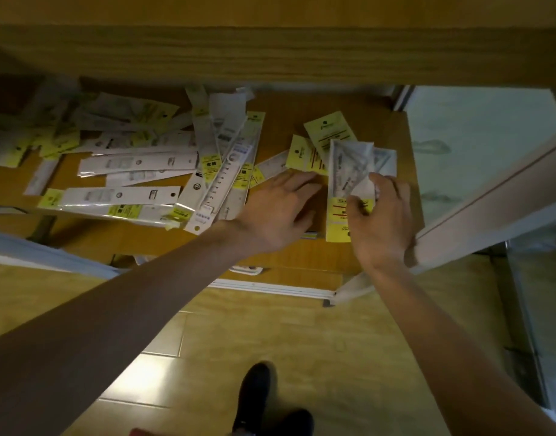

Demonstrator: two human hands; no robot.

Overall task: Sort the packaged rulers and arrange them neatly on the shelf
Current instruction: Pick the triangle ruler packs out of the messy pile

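Triangle-ruler packets (349,171) are pinched in the right hand (380,221), its grip closed on their yellow header so they can be squared into a stack. Beside that grip, the left hand (276,212) is laid flat, fingers straight, on the shelf (349,256). Straight-ruler packets (138,171) are left jumbled beyond it, presumably unsorted.
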